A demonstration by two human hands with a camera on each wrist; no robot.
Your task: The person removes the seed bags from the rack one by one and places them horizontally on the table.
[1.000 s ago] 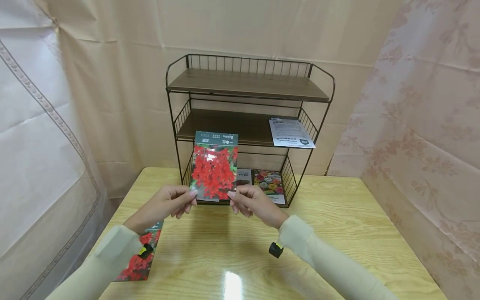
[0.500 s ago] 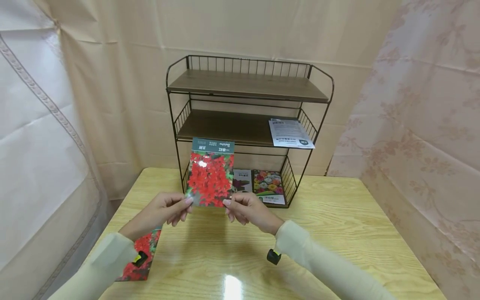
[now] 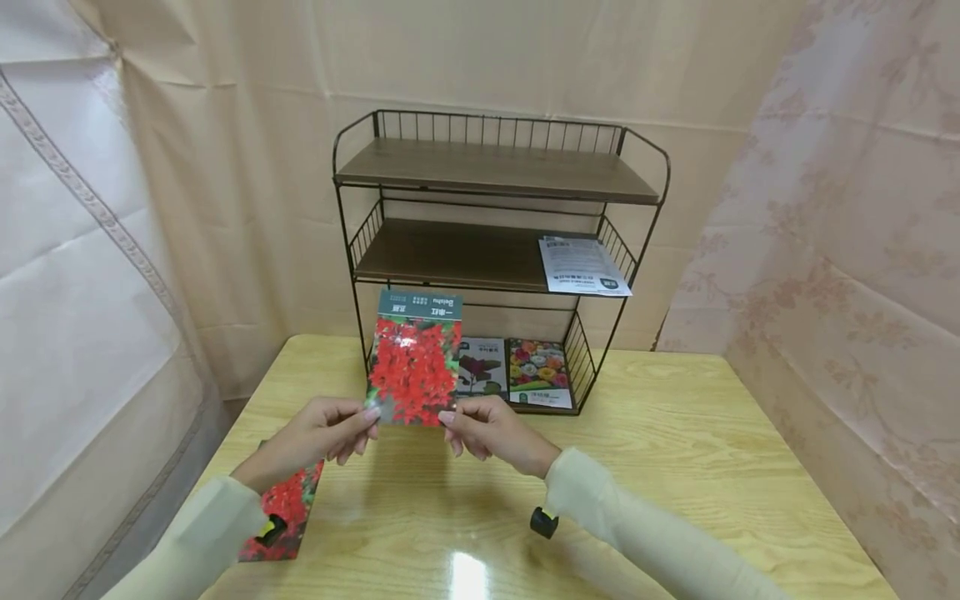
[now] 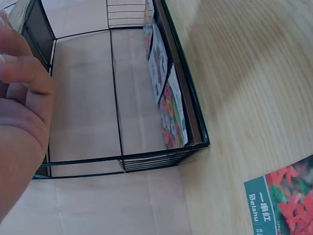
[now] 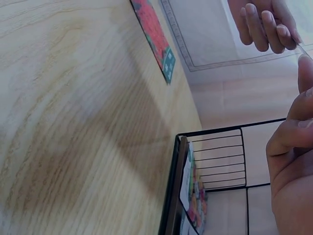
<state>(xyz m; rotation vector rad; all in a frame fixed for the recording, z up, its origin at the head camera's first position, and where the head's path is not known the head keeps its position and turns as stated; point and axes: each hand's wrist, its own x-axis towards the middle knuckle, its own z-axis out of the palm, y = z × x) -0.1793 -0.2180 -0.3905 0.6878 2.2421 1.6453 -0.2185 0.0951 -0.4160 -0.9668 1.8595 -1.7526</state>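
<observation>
My left grip [image 3: 322,431] and right grip [image 3: 495,431] are pinching a glossy red-flowered rectangular packet [image 3: 414,367] at six o'clock; slackening risks slipping.

Both arms, in pale long sleeves [image 3: 652,529], reached forward over the tabletop [image 3: 697,467]. The left arm [image 3: 191,533] slanted in over its left edge, the right arm [image 3: 611,500] from the near side, and the two converged toward the far edge. The left hand [image 3: 337,429] and right hand [image 3: 483,429] were raised at about the same height, well apart, nearer the left edge than the right. Each held a pinch, the thumbs on top and pointing inward, the other fingers bent underneath. Bare skin showed between cuff and hand at the left wrist [image 3: 257,469] and right wrist [image 3: 546,457].
</observation>
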